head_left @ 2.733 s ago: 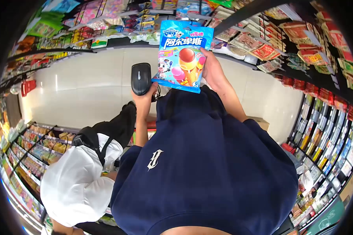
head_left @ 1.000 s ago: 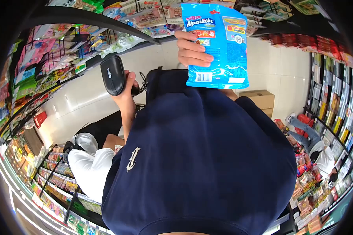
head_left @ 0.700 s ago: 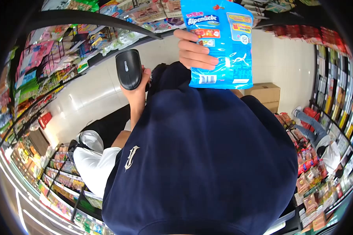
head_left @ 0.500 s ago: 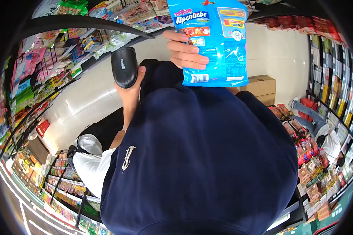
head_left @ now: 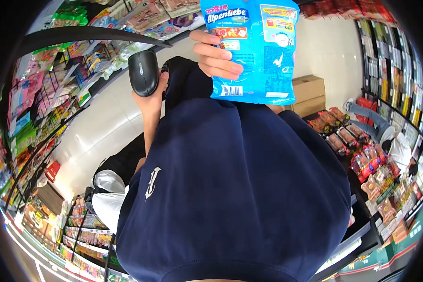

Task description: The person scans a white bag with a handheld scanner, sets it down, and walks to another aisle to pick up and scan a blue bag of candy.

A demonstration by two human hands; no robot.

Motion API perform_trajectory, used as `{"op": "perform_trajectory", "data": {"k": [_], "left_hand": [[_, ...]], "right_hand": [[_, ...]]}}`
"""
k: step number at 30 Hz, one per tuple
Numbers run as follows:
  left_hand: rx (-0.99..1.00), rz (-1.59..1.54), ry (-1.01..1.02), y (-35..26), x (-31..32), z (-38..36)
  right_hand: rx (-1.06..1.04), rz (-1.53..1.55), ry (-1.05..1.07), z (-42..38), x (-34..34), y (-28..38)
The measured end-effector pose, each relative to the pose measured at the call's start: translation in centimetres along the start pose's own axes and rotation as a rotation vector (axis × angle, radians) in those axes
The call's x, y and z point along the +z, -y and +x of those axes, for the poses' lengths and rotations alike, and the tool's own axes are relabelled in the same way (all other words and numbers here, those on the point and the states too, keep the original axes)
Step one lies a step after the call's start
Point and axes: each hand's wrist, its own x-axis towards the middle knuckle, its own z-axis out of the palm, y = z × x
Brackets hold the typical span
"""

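My left hand (head_left: 149,99) is wrapped round a black handheld barcode scanner (head_left: 143,73), whose rounded head faces up, left of my dark blue top. A bright blue Alpenliebe lollipop bag (head_left: 256,61) is held up in front of my chest, its printed back and barcode towards me. Fingers of my right hand (head_left: 216,55) curl round the bag's left edge onto its front; the palm and thumb are hidden behind it. A gap separates scanner and bag.
Shelves of packaged snacks (head_left: 28,94) run along the left, with more racks (head_left: 395,70) at right. A cardboard box (head_left: 308,96) stands beyond the bag. People in white tops are at lower left (head_left: 109,202) and far right (head_left: 400,150). Packed goods (head_left: 369,162) fill a right-hand display.
The scanner and the bag have shifted slightly left in view, both still held. The surroundings have shifted a little as well, and the person at lower left shows less of the white top.
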Motion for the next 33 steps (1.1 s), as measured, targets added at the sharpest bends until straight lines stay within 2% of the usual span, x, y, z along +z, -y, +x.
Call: {"op": "perform_trajectory", "data": {"k": [9,15,22,33], "left_hand": [[-0.023,0.005,0.130,-0.4,1.4,1.1],[-0.003,0.021,0.231,-0.3,3.0,2.4],[-0.031,0.141,0.387,0.3,4.0,4.7],[-0.114,0.293,0.670,0.1,7.4,8.0]], "right_hand": [[-0.047,-0.105,0.013,-1.0,1.7,0.4],[-0.149,-0.222,0.017,-2.6,4.3,0.7],[-0.336,-0.366,-0.003,-5.3,6.6,0.5],[-0.752,-0.498,0.168,-7.6,8.2,-2.6]]}}
